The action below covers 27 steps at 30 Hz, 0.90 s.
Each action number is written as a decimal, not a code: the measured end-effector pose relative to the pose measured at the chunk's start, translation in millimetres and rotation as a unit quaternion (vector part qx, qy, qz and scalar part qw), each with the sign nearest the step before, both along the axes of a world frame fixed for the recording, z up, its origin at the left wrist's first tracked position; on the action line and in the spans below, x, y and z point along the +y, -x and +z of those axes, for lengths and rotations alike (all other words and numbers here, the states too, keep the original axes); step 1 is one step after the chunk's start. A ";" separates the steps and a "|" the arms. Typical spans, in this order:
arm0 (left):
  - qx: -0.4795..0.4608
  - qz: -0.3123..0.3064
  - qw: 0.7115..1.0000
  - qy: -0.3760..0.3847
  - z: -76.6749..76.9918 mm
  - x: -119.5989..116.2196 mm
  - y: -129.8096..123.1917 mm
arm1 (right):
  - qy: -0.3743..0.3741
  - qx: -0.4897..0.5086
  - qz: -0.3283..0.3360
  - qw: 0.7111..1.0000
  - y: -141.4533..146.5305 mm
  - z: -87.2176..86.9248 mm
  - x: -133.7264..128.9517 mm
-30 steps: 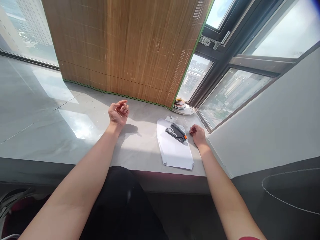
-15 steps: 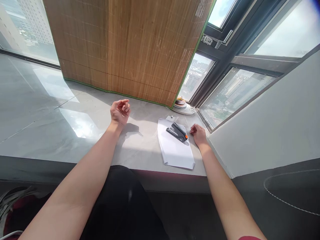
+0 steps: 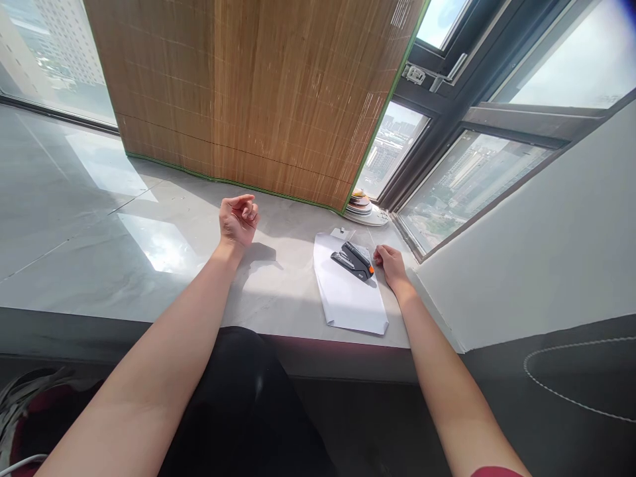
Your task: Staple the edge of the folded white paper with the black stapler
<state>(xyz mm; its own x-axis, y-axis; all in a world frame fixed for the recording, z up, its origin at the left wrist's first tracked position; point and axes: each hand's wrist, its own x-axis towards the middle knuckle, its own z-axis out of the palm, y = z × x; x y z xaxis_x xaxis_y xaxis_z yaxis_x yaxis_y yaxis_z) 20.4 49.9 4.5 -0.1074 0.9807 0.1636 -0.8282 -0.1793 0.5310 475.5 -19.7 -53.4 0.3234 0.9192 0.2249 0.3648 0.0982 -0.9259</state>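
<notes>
My left hand [image 3: 239, 221] is raised over the sill, palm turned up, its fingers loosely curled and apart with nothing in them. On the right, my right hand [image 3: 390, 264] rests by the wall side with its fingers folded in; I see nothing in it. Just left of it, a black stapler [image 3: 352, 262] with an orange end lies on white paper sheets [image 3: 350, 308]. The stapler's arms are spread apart. A small pale piece with a dark clip-like part [image 3: 342, 231] shows at the paper's far edge.
The grey marble-look sill [image 3: 278, 291] ends at a front edge above my dark-clothed leg [image 3: 258, 404]. A bamboo blind [image 3: 258, 93] hangs at the back. Stacked plates [image 3: 365, 212] stand in the corner by the window frame [image 3: 447, 119]. A white wall [image 3: 536, 232] bounds the right.
My right hand has shifted slightly left and turned, its fingers now nearer the stapler and paper edge. The left hand stays almost where it was.
</notes>
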 end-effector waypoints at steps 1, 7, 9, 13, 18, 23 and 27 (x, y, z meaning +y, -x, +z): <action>-0.002 0.001 1.000 0.005 1.0 -0.4 -0.3 | -0.001 -0.003 0.001 1.000 0.1 -0.2 0.0; -0.008 -0.008 1.000 0.012 5.6 -4.1 -1.5 | -0.001 -0.039 -0.001 0.999 3.4 -0.8 2.3; -0.011 -0.013 1.000 0.010 6.0 -5.3 -1.4 | 0.006 -0.067 0.005 0.998 5.6 0.4 3.6; -0.022 -0.020 1.000 0.007 5.6 -5.9 -0.9 | 0.005 -0.134 0.020 0.991 10.2 5.5 10.4; -0.032 -0.016 0.999 -0.007 6.8 -6.8 -1.1 | -0.044 -0.194 0.052 0.979 22.1 11.2 37.0; -0.036 -0.021 0.999 -0.023 12.4 -13.2 -2.8 | -0.006 -0.265 0.139 0.954 43.7 5.9 68.9; -0.030 -0.022 0.999 -0.010 11.8 -9.5 1.0 | 0.053 -0.311 0.178 0.932 57.7 -3.3 82.8</action>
